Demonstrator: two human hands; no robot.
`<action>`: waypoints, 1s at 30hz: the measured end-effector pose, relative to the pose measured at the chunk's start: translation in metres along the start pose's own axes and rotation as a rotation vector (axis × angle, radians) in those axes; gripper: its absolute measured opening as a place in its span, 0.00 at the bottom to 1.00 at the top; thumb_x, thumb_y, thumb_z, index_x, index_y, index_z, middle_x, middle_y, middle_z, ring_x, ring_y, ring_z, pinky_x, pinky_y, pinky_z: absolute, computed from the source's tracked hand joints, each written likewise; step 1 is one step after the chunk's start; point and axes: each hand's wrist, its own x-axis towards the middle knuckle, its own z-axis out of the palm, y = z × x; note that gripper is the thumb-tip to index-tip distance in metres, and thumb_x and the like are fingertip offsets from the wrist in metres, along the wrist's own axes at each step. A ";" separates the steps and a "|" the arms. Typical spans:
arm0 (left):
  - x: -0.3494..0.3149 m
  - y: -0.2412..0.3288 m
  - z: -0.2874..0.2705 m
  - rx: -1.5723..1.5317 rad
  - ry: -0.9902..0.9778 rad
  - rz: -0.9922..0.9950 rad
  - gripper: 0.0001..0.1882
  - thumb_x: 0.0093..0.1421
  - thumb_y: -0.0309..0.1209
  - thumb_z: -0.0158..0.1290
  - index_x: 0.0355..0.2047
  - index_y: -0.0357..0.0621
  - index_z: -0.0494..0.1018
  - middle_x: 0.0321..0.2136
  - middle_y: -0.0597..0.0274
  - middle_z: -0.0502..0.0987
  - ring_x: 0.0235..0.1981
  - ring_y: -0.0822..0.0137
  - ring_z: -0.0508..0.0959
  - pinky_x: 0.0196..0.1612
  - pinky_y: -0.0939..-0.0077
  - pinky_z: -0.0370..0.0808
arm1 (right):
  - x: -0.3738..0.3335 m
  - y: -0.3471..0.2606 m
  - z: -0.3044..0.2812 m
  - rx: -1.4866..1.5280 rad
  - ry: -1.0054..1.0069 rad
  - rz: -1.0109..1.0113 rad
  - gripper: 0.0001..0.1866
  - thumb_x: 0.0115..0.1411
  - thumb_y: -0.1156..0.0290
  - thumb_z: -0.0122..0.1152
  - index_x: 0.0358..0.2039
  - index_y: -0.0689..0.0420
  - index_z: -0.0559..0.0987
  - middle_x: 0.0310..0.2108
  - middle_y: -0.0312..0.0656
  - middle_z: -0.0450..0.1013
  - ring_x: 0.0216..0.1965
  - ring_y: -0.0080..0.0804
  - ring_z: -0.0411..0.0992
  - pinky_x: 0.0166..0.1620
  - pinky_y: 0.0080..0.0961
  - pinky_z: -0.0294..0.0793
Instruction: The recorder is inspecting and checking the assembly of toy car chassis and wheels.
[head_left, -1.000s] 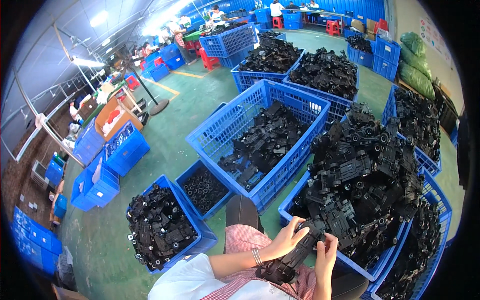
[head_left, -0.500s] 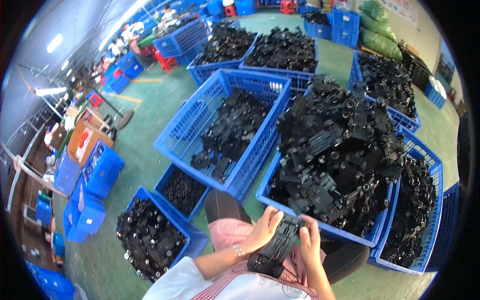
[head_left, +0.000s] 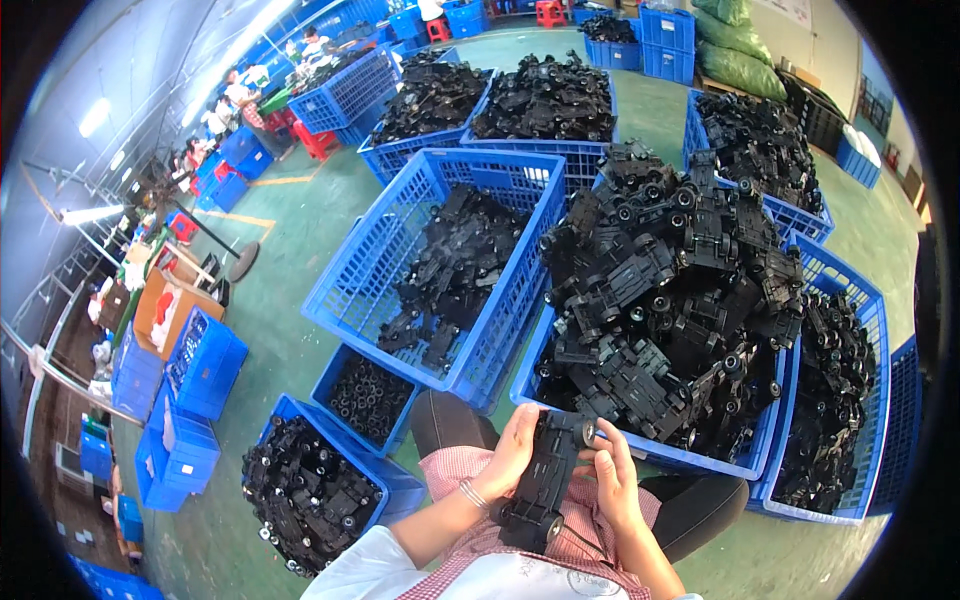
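Note:
A black toy car chassis (head_left: pixel 548 465) with small wheels at its ends is held over my lap, tilted, its long side running away from me. My left hand (head_left: pixel 510 458) is closed around its left side. My right hand (head_left: pixel 615 478) is at the upper right end, fingers apart and slightly bent beside a wheel; whether a fingertip touches it, I cannot tell. Just ahead, a blue crate (head_left: pixel 528 388) is heaped with similar chassis (head_left: pixel 640 290). A small blue bin (head_left: pixel 335 372) of black rings like tyres (head_left: pixel 368 402) stands to the left of my knee.
Left of the heap stands a partly filled blue mesh crate (head_left: pixel 450 375). At lower left a blue bin (head_left: pixel 400 490) holds more wheeled chassis. Further full crates (head_left: pixel 875 400) line the right and far side. A stand with a round base (head_left: pixel 243 262) is on the green floor.
The chassis has turned, so its wheels now show more plainly. My right hand has loosened from its end, with the fingers apart. The view has shifted slightly.

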 end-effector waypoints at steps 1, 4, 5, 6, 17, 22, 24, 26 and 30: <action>0.000 0.002 0.000 -0.002 0.013 -0.001 0.23 0.67 0.45 0.31 0.39 0.38 0.67 0.33 0.65 0.69 0.36 0.74 0.68 0.44 0.80 0.65 | 0.001 -0.001 0.001 0.021 0.004 0.000 0.28 0.63 0.60 0.46 0.59 0.60 0.55 0.45 0.45 0.66 0.41 0.29 0.68 0.42 0.26 0.74; 0.002 0.003 0.001 -0.014 0.029 0.027 0.21 0.67 0.44 0.32 0.35 0.38 0.65 0.30 0.65 0.66 0.33 0.74 0.65 0.41 0.80 0.64 | -0.001 0.003 0.001 0.011 0.030 0.009 0.28 0.63 0.60 0.46 0.60 0.57 0.54 0.43 0.45 0.67 0.39 0.29 0.70 0.40 0.25 0.74; 0.003 0.000 0.001 -0.015 0.037 0.022 0.21 0.67 0.44 0.32 0.35 0.38 0.65 0.30 0.65 0.66 0.33 0.74 0.65 0.41 0.80 0.64 | -0.002 0.001 0.000 -0.007 0.028 0.006 0.28 0.63 0.60 0.47 0.60 0.57 0.54 0.42 0.45 0.68 0.39 0.29 0.70 0.40 0.25 0.74; 0.004 -0.002 0.001 -0.049 0.036 0.006 0.21 0.67 0.44 0.33 0.35 0.38 0.65 0.29 0.65 0.66 0.33 0.74 0.65 0.41 0.79 0.64 | -0.002 -0.002 0.002 0.016 0.023 0.018 0.28 0.63 0.62 0.47 0.61 0.56 0.53 0.42 0.44 0.68 0.39 0.29 0.69 0.40 0.24 0.73; 0.004 0.001 0.002 -0.128 0.123 -0.022 0.18 0.65 0.43 0.39 0.36 0.39 0.65 0.28 0.67 0.66 0.31 0.75 0.65 0.38 0.80 0.65 | -0.006 0.015 0.005 -0.210 -0.070 0.024 0.36 0.58 0.74 0.55 0.62 0.56 0.47 0.38 0.42 0.69 0.36 0.25 0.70 0.35 0.19 0.71; 0.000 0.004 0.003 -0.035 0.095 0.051 0.16 0.65 0.39 0.42 0.44 0.40 0.65 0.31 0.66 0.69 0.33 0.78 0.67 0.37 0.83 0.66 | -0.006 0.007 0.013 -0.174 -0.037 0.168 0.40 0.54 0.83 0.51 0.63 0.55 0.43 0.23 0.32 0.64 0.21 0.14 0.61 0.23 0.10 0.60; -0.005 0.016 0.007 -0.111 0.039 -0.003 0.16 0.64 0.39 0.43 0.47 0.41 0.64 0.32 0.65 0.70 0.34 0.77 0.68 0.38 0.83 0.67 | -0.007 0.020 0.009 -0.223 -0.051 0.141 0.41 0.54 0.83 0.51 0.63 0.54 0.41 0.23 0.34 0.66 0.20 0.15 0.63 0.22 0.10 0.62; -0.005 0.013 0.007 -0.173 0.018 -0.019 0.17 0.64 0.38 0.43 0.49 0.43 0.62 0.33 0.65 0.70 0.34 0.77 0.69 0.38 0.83 0.68 | -0.007 0.024 0.012 -0.215 -0.016 0.124 0.41 0.55 0.83 0.50 0.63 0.53 0.39 0.28 0.39 0.70 0.24 0.17 0.67 0.25 0.11 0.65; -0.006 0.017 0.005 -0.211 0.005 0.014 0.16 0.65 0.38 0.41 0.49 0.43 0.63 0.31 0.66 0.71 0.33 0.77 0.68 0.37 0.83 0.67 | -0.006 0.013 0.025 -0.030 0.028 0.121 0.40 0.55 0.83 0.49 0.62 0.57 0.39 0.29 0.43 0.73 0.28 0.21 0.70 0.32 0.15 0.68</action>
